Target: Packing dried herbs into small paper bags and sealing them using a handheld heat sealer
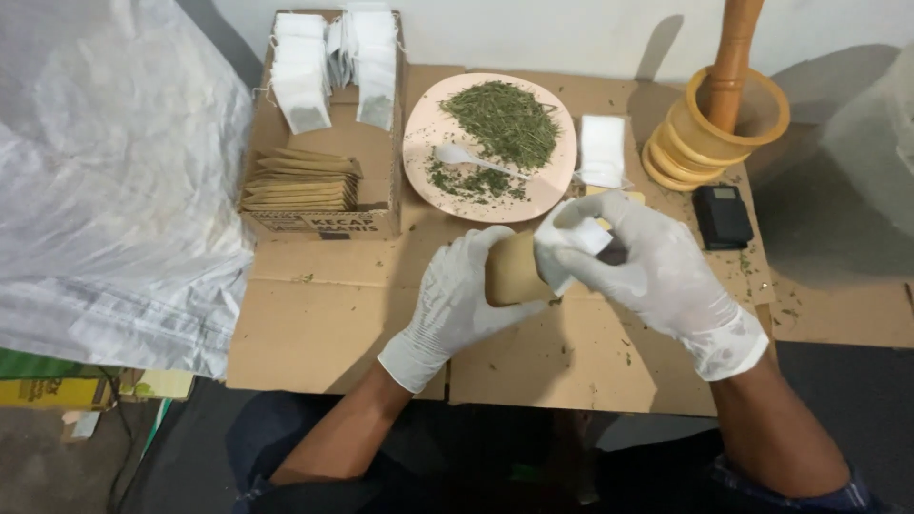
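Brown pouch [514, 269] sits in left hand [457, 305], fingers curled round it. Right hand [657, 271] pinches white tea bag [571, 243] at pouch mouth, between both hands' fingertips. Step looks like tucking bag inside pouch. Next move needs mouth held open, gentle push. Plate [424, 128] with dry leaves [505, 119] beyond fingers.

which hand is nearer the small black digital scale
Right. The right hand is just left of the small black digital scale; the left hand is farther left, holding a brown paper pouch.
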